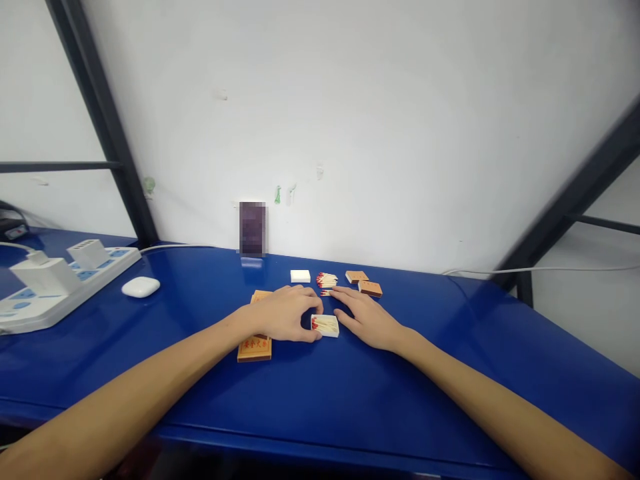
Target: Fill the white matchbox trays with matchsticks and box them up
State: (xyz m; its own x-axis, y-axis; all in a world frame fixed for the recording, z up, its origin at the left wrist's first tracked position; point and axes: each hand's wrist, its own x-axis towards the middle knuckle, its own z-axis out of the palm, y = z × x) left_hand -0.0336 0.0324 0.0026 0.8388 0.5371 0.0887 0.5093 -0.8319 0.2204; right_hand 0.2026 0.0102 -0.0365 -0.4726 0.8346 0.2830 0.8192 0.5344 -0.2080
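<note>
The small white inner tray of a matchbox (332,332) lies on the blue table, with red-tipped matches (326,324) inside. My left hand (287,313) curls around its left end, thumb at the near corner and a finger by the far edge. Fingers stretched out and thumb apart, my right hand (369,319) rests just beyond the tray's right side. Its fingertips touch a few loose matches (326,293) on the table. Behind these lies a larger pile of matches (327,280). Under and beside my left wrist are orange matchboxes (255,351), partly hidden.
A white tray-like piece (301,275) stands left of the pile; two brown matchbox sleeves (371,288) lie to its right. At the left are a white earbud case (141,287) and a power strip (107,267) with plugged-in chargers. A blurred dark object (253,229) leans against the wall.
</note>
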